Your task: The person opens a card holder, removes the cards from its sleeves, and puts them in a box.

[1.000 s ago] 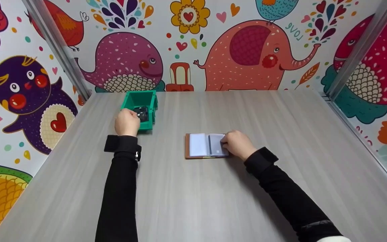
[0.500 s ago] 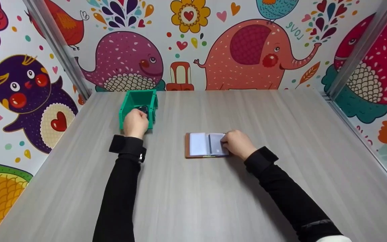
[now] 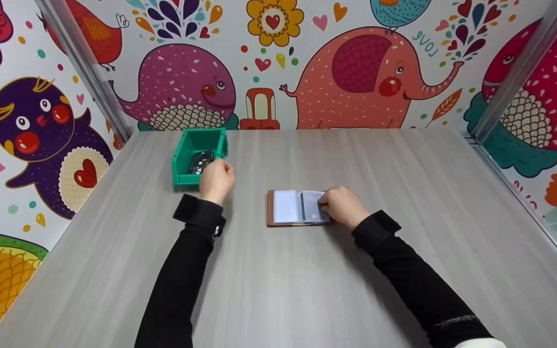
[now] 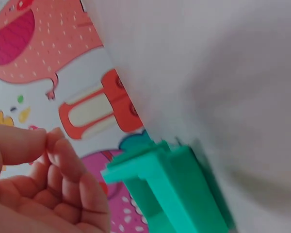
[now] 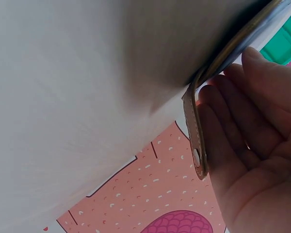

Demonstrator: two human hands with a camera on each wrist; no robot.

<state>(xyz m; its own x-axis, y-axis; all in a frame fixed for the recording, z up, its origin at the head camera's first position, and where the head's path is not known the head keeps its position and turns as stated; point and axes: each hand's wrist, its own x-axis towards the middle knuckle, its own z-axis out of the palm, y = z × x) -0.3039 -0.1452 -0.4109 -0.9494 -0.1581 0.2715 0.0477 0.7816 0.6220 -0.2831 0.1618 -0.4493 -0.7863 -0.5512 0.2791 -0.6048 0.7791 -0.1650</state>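
My left hand (image 3: 217, 180) is beside the front right corner of a green bin (image 3: 187, 181). Its fingers are curled and the thumb meets the forefinger; nothing shows between them in the left wrist view. Several small dark pieces (image 3: 200, 162) lie inside the bin. On the table a brown card holder (image 3: 285, 207) lies spread apart, showing clear pockets. My right hand (image 3: 345, 205) pinches its right edge, thumb on top and fingers underneath. A snap strap (image 5: 194, 128) hangs from that edge in the right wrist view, touching the fingers.
The pale wood-grain table (image 3: 278, 290) runs back to a wall (image 3: 269, 67) printed with cartoon animals. Metal posts (image 3: 85, 67) rise at the rear corners.
My left hand has moved right, from over the bin's left side across its front to beyond its right corner, uncovering the dark pieces. The right hand and card holder have stayed put.
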